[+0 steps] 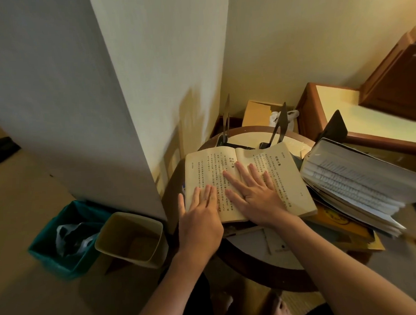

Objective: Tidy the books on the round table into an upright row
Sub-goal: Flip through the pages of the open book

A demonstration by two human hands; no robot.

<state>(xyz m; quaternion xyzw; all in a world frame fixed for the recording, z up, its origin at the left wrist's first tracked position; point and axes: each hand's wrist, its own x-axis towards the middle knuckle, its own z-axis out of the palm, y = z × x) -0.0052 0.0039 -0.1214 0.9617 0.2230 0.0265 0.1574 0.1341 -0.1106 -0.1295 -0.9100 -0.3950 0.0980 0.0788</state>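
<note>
An open book (247, 177) with yellowed pages lies face up on the round counter (250, 247), covering its left portion and overhanging the left edge. Vertical printed text is visible on both pages.

The left hand (199, 219) rests flat on the near corner of the left page, fingers extended and together, thumb outside the page edge; it grasps nothing. The right hand (255, 195) lies palm down across the gutter and the right page, fingers spread; it grasps nothing either. Both hands press on the pages.

A stack of books and papers (354, 187) occupies the right edge of the counter, tilted, page edges facing the camera. It touches or nearly touches the right edge of the open book. A yellow item (346, 228) lies under this stack.

Three dark metal bookends stand at the far edge: one at far left (226, 119), one at centre (280, 123), one at far right (333, 127) behind the stack.

On the floor left of the counter stand a beige bin (132, 237) and a teal bin (66, 235) containing crumpled plastic.
</note>
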